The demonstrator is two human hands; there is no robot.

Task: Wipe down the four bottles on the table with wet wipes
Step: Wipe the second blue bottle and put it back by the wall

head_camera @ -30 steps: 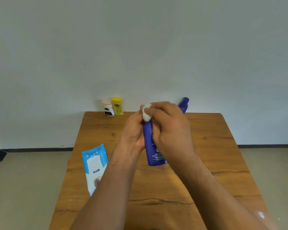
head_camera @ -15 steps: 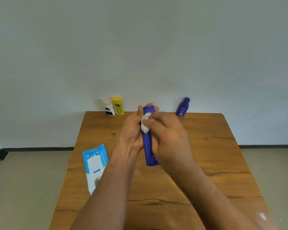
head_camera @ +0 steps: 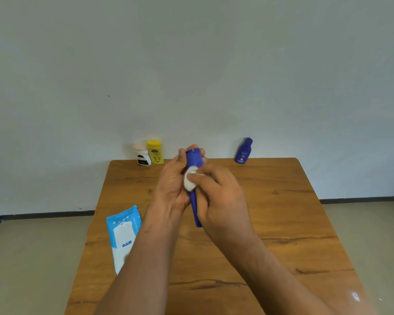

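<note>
Both hands are up over the middle of the wooden table. The left hand wraps its fingers round the tall blue bottle, held upright. The right hand pinches a balled white wipe against its side. At the far edge, a small blue bottle reads NIVEA. The yellow bottle and the white bottle stand touching, their print too small to read. The blue wipes pack lies left.
</note>
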